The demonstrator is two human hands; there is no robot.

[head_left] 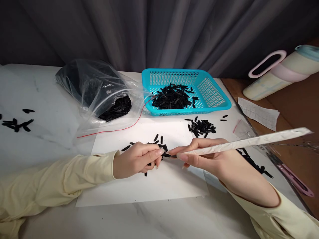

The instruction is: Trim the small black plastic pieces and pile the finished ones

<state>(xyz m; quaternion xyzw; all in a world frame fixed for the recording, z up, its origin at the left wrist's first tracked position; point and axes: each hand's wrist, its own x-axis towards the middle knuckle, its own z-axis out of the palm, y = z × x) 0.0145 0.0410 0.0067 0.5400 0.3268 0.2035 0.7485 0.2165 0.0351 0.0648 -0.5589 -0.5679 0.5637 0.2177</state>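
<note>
Matt white paper sheet (149,186), glossy (perforated) plastic basket (214,96), marble-look table (45,99)

Grey curtain (159,30) behind marble table (37,96)

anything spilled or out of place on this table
Yes. Small black pieces lie loose on the table outside the blue basket, with more strays at the far left edge. The clear bag lies open on its side. A bottle lies tipped over at the right.
</note>
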